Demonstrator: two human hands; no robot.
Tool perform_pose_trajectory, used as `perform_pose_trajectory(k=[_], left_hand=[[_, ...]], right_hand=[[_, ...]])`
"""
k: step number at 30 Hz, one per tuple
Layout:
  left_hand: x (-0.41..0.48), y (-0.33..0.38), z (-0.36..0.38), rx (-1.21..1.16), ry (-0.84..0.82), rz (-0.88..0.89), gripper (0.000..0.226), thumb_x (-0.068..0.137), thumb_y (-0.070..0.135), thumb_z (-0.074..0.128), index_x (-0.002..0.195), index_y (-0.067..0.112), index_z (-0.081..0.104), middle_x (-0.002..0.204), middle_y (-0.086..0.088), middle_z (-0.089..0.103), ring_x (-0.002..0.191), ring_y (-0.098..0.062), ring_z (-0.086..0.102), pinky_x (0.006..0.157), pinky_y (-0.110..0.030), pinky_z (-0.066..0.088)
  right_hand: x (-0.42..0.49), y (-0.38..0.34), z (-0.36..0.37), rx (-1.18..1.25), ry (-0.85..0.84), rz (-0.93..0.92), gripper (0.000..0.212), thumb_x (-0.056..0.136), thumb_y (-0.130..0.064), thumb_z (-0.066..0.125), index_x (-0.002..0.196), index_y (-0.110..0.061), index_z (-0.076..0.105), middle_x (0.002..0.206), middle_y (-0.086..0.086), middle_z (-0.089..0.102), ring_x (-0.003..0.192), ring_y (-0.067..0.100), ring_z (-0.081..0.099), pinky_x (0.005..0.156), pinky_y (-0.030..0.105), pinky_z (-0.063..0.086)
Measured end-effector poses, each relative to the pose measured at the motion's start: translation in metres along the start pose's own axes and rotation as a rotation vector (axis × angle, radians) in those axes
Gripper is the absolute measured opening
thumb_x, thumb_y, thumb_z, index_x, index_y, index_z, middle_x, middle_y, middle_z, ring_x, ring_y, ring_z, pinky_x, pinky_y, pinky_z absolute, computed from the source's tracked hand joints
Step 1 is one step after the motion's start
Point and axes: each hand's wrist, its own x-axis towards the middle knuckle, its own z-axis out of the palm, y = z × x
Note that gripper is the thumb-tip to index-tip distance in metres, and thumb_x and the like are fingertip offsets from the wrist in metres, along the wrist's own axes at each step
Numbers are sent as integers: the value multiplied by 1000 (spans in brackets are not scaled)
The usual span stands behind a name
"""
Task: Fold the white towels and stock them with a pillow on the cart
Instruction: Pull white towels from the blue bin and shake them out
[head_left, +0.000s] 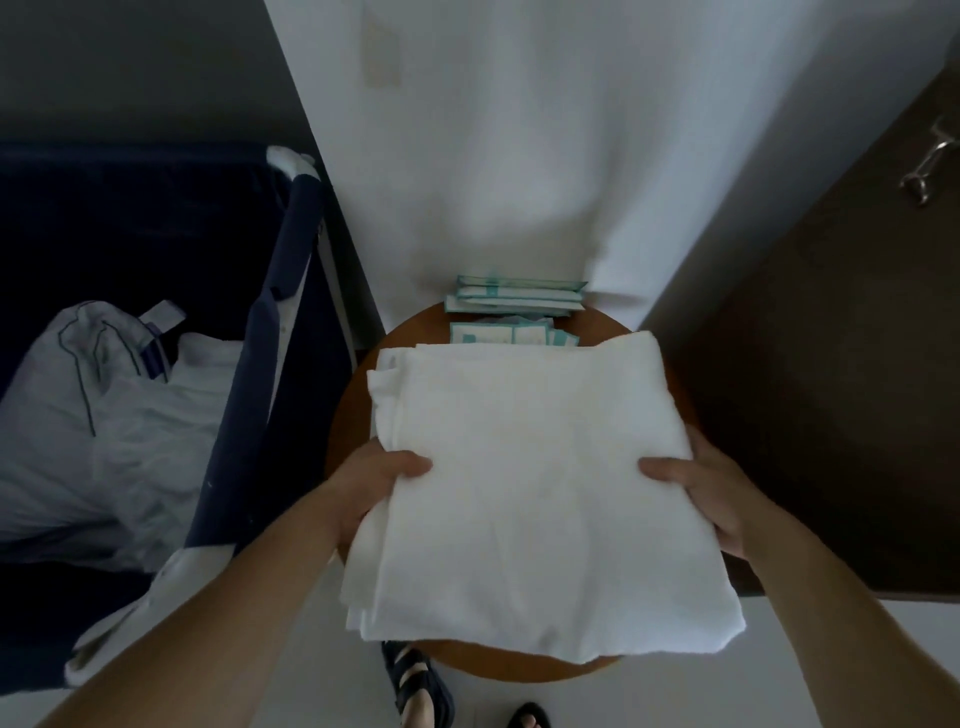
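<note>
A folded white towel (535, 483) lies over a small round wooden table (353, 415), overhanging its near edge. My left hand (374, 483) grips the towel's left edge with the thumb on top. On the opposite edge my right hand (701, 493) holds it the same way, fingers hidden beneath. At the left stands a dark blue fabric cart (249, 364) with a white pillow (104, 426) lying inside it.
Teal-and-white packets (514, 299) are stacked at the table's far edge against a white wall. A dark wooden door with a metal handle (930, 166) stands to the right. My sandalled feet (415, 686) show below the table on a pale floor.
</note>
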Motion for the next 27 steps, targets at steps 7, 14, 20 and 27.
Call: perform_pose_trajectory(k=[7, 14, 20, 27], left_hand=[[1, 14, -31, -26, 143, 206, 30, 82, 7, 71, 110, 18, 66, 95, -7, 74, 86, -26, 70, 65, -31, 53], [50, -61, -31, -41, 203, 35, 37, 90, 20, 69, 125, 9, 60, 106, -11, 70, 90, -28, 68, 67, -33, 54], [33, -63, -44, 49, -21, -29, 60, 72, 34, 85, 125, 16, 62, 112, -7, 73, 103, -28, 70, 87, -43, 56], [18, -64, -42, 207, -164, -42, 61, 71, 27, 88, 125, 17, 62, 118, -1, 71, 110, -19, 67, 95, -37, 54]], right_hand=[[0, -3, 4, 153, 34, -144, 45, 88, -1, 64, 116, -37, 59, 101, -2, 75, 89, 25, 73, 71, 41, 58], [44, 66, 19, 122, 224, 36, 38, 86, -25, 74, 122, -19, 63, 107, 8, 73, 93, 33, 72, 86, 54, 57], [37, 75, 20, -166, 299, 79, 68, 66, -48, 87, 120, -23, 55, 106, -4, 65, 92, 21, 64, 88, 45, 54], [33, 80, 17, -441, 347, 47, 76, 76, -70, 66, 126, -14, 52, 111, 3, 61, 100, 28, 59, 93, 46, 49]])
